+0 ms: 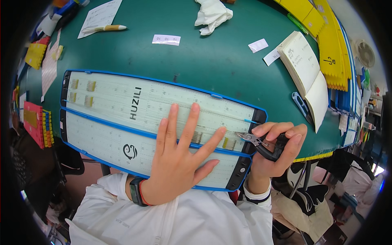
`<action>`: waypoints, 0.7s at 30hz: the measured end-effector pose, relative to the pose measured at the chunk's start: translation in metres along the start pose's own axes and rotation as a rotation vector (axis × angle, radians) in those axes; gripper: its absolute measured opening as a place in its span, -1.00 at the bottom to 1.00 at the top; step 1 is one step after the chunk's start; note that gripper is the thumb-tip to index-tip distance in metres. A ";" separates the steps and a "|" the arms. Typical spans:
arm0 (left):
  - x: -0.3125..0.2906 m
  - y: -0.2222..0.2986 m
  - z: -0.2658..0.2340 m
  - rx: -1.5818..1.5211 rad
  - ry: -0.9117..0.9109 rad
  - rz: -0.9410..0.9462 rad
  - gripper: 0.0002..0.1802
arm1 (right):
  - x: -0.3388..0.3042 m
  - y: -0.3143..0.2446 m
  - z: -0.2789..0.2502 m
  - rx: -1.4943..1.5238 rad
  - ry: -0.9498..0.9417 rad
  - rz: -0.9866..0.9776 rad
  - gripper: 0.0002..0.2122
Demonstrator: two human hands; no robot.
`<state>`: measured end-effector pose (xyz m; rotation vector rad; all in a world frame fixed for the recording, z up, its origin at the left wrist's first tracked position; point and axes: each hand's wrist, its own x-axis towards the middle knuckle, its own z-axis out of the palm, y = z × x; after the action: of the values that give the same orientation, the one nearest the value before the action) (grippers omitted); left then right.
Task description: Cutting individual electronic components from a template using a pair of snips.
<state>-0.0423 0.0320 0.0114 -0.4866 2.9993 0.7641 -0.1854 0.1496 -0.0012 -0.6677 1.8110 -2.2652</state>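
A long, flat, blue-edged case (118, 94) with pale, transparent-looking panels lies across the table in front of me. My left hand (179, 151) rests on it, palm down and fingers spread, holding nothing. In my right hand (281, 145) is a pair of small cutting pliers (261, 148) with dark handles, gripped at the case's right end. The pliers' jaws point left, over the panel. Close to them is a gold-coloured row of fine parallel pieces (229, 143), and a darker row (197, 137) shows between my left fingers. Similar rows (91, 86) sit at the case's left end.
An open notebook (300, 61) and a blue utility knife (301, 107) lie at the right, beside stacked yellow sheets (332, 61). Farther back are a crumpled white tissue (213, 15), paper labels (166, 39) and a pen (115, 27). Pink and yellow boards (33, 124) stand left.
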 end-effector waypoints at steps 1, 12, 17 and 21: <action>0.000 0.000 0.000 0.003 0.005 -0.004 -0.33 | -0.001 0.001 -0.002 0.016 0.034 0.004 -0.77; -0.001 -0.002 0.002 -0.015 0.025 -0.001 -0.32 | -0.002 0.002 -0.004 0.032 0.102 -0.015 -0.80; -0.001 -0.001 0.000 0.059 0.031 0.004 -0.34 | -0.003 0.002 -0.004 0.037 0.058 0.022 -0.79; 0.000 0.000 0.001 0.056 0.030 0.000 -0.32 | -0.004 0.002 -0.003 0.031 0.057 0.011 -0.78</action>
<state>-0.0419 0.0320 0.0106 -0.5011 3.0387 0.6770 -0.1839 0.1534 -0.0045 -0.5922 1.7958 -2.3231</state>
